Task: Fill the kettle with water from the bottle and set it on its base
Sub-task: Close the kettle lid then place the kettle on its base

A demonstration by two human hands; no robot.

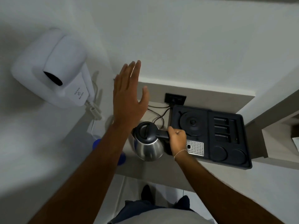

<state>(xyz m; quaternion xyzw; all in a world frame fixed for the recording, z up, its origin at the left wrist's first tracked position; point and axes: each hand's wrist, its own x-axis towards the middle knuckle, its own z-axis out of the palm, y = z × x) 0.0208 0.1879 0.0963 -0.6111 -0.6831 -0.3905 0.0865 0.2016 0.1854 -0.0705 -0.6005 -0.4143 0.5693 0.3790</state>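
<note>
At the centre of the frame our right hand (177, 139) is wrapped around the black handle of a steel kettle (148, 141), lid closed, left of its round base (192, 123) in a black tray (226, 136) on the bench (161, 168). Our left hand (129, 96) hovers above, flat, fingers spread, holding nothing
</note>
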